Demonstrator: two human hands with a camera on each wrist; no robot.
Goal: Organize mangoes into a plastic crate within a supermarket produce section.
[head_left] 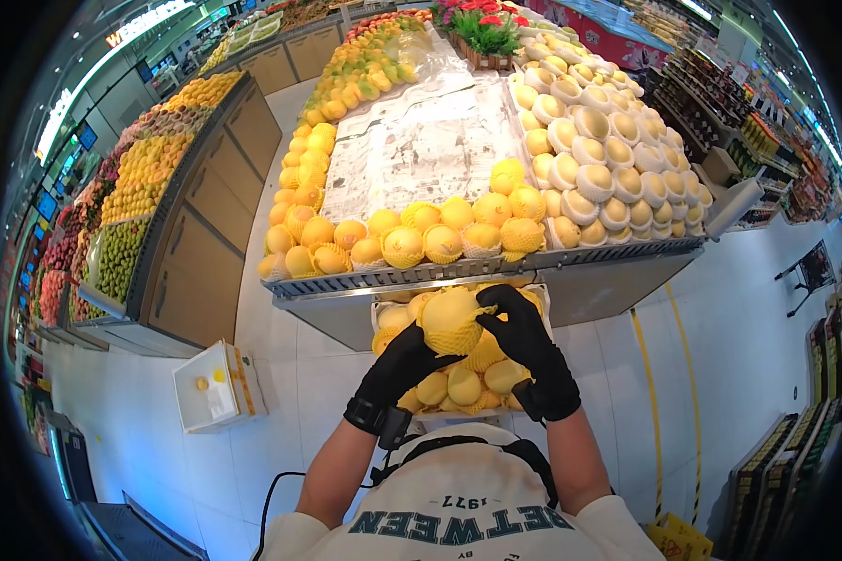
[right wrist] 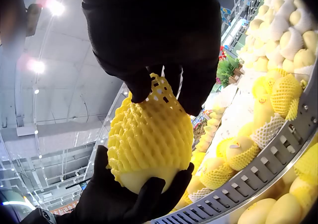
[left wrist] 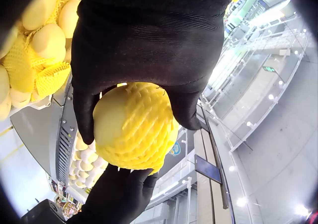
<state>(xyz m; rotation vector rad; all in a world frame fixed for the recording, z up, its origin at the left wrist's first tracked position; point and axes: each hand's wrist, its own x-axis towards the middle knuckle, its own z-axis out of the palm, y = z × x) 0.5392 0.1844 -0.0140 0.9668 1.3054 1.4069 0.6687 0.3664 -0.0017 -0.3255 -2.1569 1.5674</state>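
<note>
My left hand [head_left: 398, 363], in a black glove, grips a round pale-yellow fruit [head_left: 451, 323] in front of the display stand. A yellow foam net sleeve [right wrist: 151, 134] covers much of the fruit; the right wrist view shows bare skin at its lower end. In that view the left fingers curl round the fruit from below. My right hand [head_left: 524, 337], also black-gloved, pinches the gathered open end of the sleeve. Under both hands lie more yellow fruits [head_left: 465, 385] in a box, several of them in yellow nets.
The display stand's slotted rail [head_left: 608, 257] runs just ahead, with netted yellow fruit [head_left: 402, 246] along it. Behind lies white paper sheeting [head_left: 421, 140], with white-sleeved fruit [head_left: 594, 182] to its right. A white foam box [head_left: 201, 397] sits on the floor at left.
</note>
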